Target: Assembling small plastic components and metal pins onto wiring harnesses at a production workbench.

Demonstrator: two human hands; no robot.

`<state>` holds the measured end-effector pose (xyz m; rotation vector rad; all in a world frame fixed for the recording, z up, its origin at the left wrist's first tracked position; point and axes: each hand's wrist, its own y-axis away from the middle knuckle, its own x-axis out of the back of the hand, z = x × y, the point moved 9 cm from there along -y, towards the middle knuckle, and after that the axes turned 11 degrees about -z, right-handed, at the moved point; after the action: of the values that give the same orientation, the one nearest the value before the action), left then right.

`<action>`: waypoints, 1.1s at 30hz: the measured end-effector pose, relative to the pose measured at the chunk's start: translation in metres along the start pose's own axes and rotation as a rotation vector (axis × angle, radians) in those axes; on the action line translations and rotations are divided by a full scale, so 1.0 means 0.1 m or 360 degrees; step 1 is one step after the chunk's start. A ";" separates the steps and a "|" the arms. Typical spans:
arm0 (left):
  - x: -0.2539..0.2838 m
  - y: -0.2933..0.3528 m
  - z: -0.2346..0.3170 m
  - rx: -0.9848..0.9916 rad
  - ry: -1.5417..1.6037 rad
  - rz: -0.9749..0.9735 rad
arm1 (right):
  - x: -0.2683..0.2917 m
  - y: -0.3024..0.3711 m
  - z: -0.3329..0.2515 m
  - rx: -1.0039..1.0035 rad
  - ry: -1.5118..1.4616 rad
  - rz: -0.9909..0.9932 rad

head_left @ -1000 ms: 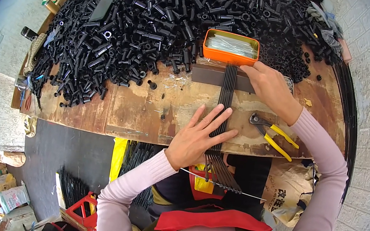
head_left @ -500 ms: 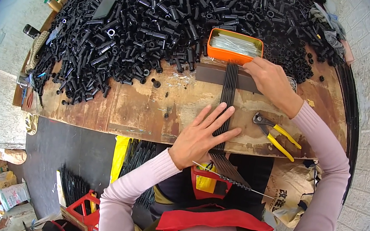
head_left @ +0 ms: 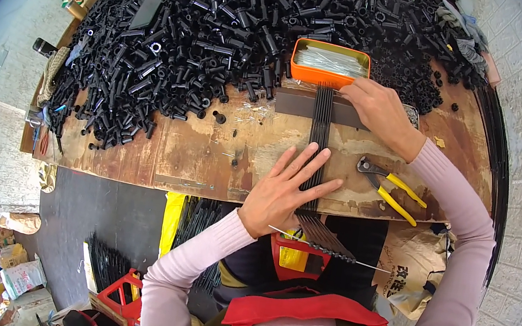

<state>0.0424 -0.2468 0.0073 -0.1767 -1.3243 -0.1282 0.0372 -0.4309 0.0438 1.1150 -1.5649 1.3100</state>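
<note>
Across the wooden table's front edge lies a flat row of thin black rods [head_left: 320,131]. My left hand [head_left: 280,193] rests on it with fingers spread, pressing the rods down. Below the edge the rods fan out, and a thin metal rod [head_left: 364,265] runs through their lower ends. My right hand [head_left: 381,114] has its thumb and fingers pinched together beside the rods' far tips, close to an orange box [head_left: 321,76]. What sits in that pinch is hidden or too small to make out. Many thin, pale metal pins [head_left: 333,61] lie in the box.
A dark flat strip [head_left: 292,104] lies crosswise under the rods. Yellow-handled pincers [head_left: 397,207] are on the table at right. A large heap of black plastic tubes [head_left: 221,27] covers the far side, with a dark phone-like slab [head_left: 151,5] on top. Small pins [head_left: 256,116] lie scattered nearby.
The view has shifted slightly. My right hand has moved a little closer to the rods' tips, while my left hand stays spread on the rods.
</note>
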 end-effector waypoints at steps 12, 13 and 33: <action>0.02 -0.02 0.00 0.0025 0.0045 -0.0019 | 0.14 -0.08 -0.10 0.0093 -0.0116 0.0142; 0.03 -0.01 0.00 0.0024 0.0039 -0.0016 | 0.15 -0.01 -0.11 0.0099 -0.0121 0.0143; 0.07 -0.02 0.01 -0.0004 0.0093 -0.0016 | 0.01 -0.01 0.06 -0.0048 0.0041 -0.0085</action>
<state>0.0424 -0.2482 0.0140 -0.1671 -1.2671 -0.1427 0.0379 -0.4372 0.0439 1.1093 -1.5212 1.2570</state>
